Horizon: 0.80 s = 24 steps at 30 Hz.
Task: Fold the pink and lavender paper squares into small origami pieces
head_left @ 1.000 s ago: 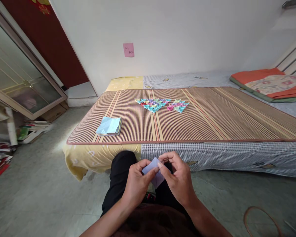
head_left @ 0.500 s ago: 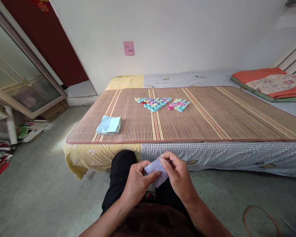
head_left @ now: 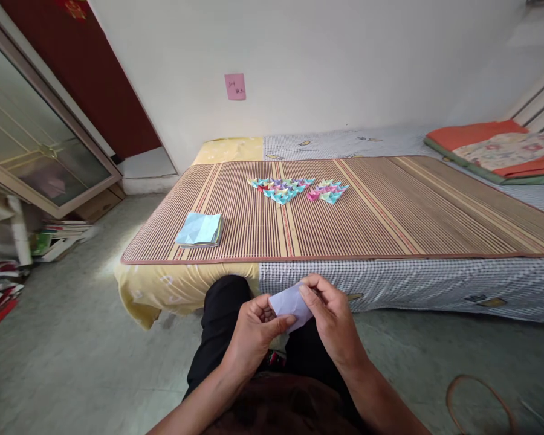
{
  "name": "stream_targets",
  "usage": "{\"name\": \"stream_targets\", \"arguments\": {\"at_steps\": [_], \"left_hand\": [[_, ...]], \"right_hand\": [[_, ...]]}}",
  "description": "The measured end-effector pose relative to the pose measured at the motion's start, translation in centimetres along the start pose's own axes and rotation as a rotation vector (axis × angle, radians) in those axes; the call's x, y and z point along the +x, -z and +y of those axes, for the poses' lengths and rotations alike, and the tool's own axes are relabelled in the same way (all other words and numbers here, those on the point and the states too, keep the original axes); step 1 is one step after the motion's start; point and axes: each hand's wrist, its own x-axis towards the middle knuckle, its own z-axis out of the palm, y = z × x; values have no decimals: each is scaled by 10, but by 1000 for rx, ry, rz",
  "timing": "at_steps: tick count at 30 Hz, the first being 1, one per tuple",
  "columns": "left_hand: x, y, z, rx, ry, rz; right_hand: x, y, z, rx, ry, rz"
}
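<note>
A small sheet of lavender paper [head_left: 291, 305], partly folded, is held above my lap between both hands. My left hand [head_left: 252, 332] pinches its lower left part, with the thumb lying across the front. At the upper right edge, my right hand [head_left: 333, 317] grips it between thumb and fingers. The fingers behind the paper are partly hidden. On the bamboo mat [head_left: 245, 238] lies a stack of light blue and other coloured paper squares [head_left: 199, 229]. Farther back sit a larger group of colourful folded paper pieces [head_left: 281, 188] and a smaller group [head_left: 329, 191] beside it.
The mat covers a bed with a yellow and checked sheet [head_left: 308, 278], its front edge just beyond my knees. A folded orange quilt [head_left: 494, 148] lies at the far right. A pink note [head_left: 235, 87] is stuck on the wall. Books [head_left: 66, 235] are piled at left.
The lavender paper has turned a little in my hands and its lower point has come up. My right hand has shifted slightly to the right. Things on the mat are unmoved.
</note>
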Motion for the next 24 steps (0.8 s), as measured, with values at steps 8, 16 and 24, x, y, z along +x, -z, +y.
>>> {"name": "stream_targets", "arguments": {"at_steps": [8, 16, 24], "left_hand": [[-2, -2, 1, 1, 26, -20], [1, 1, 14, 77, 28, -67], [7, 3, 18, 190, 48, -85]], "right_hand": [[1, -1, 3, 61, -23, -85], [2, 5, 5, 43, -22, -115], [2, 4, 2, 33, -2, -243]]}}
